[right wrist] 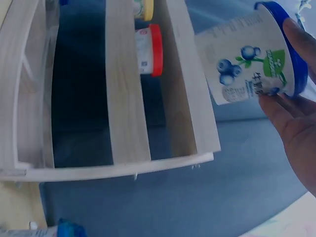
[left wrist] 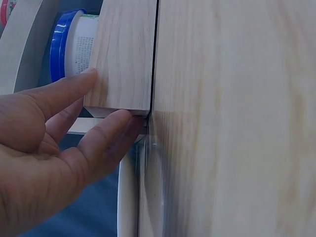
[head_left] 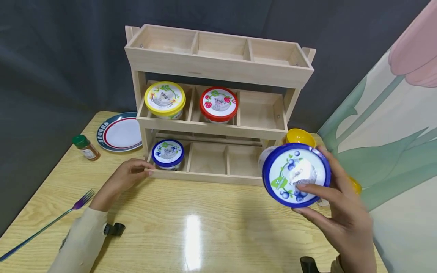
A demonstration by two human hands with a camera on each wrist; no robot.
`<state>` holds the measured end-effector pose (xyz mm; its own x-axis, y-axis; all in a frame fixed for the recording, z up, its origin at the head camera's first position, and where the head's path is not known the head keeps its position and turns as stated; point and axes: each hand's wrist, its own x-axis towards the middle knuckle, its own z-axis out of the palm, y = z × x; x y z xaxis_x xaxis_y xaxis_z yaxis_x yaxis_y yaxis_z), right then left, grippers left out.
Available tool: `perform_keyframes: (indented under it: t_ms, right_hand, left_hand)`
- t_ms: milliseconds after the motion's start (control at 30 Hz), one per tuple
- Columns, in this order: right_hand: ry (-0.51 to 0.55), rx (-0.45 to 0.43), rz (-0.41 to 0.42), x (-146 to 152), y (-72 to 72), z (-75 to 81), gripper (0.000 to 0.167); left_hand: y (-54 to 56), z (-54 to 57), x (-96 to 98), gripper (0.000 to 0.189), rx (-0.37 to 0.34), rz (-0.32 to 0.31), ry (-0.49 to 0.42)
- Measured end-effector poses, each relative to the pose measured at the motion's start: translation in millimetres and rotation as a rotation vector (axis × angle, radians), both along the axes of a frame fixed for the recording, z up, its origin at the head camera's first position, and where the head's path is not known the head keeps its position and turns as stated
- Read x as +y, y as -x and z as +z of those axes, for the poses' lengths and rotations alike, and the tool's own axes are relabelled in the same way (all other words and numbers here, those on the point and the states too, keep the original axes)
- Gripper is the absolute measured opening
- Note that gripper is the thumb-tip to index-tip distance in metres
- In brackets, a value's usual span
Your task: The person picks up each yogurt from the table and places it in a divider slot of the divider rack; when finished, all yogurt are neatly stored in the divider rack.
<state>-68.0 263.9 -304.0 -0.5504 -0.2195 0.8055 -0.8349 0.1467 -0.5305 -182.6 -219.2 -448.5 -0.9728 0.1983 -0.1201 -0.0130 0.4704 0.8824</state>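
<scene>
My right hand (head_left: 345,204) grips a tub with a blue lid and blueberry pictures (head_left: 297,174), fingers and thumb around the lid's rim and one finger across its top. It is held up in front of the right end of a three-tier wooden shelf (head_left: 218,68). In the right wrist view, the tub's printed side (right wrist: 247,59) overlaps the shelf's upper edge. My left hand (head_left: 131,174) touches the front left corner of the bottom tier with extended fingers. Just beside it, a smaller blue-lidded tub (head_left: 168,153) sits in the bottom left compartment.
The middle tier holds a yellow-lidded tub (head_left: 165,98) and a red-lidded tub (head_left: 219,104). Left of the shelf are a plate (head_left: 124,132), a green-capped spice jar (head_left: 86,148) and a fork (head_left: 51,224). Yellow bowls (head_left: 300,137) stand at the right, behind my right hand.
</scene>
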Motion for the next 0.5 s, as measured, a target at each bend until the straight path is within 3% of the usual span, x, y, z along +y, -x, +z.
perform_keyframes:
  t_ms: [100,167,333,500]
  right_hand:
    - [0.132,0.02,0.125,-7.1,18.5,10.0,0.038]
    - [0.176,0.027,0.142,-9.9,30.0,14.8,0.039]
    - [0.191,-0.006,0.084,-10.3,58.1,19.3,0.048]
    - [0.124,-0.019,-0.041,-10.3,90.0,9.2,0.054]
  left_hand:
    - [-0.3,-1.8,-2.5,0.023,0.003,-0.002,-0.006]
    - [0.2,-2.8,-3.5,0.023,0.016,-0.011,-0.014]
    - [1.2,-4.0,-4.2,0.021,0.039,-0.035,-0.035]
    - [0.3,-2.3,-4.4,0.022,0.024,-0.031,-0.041]
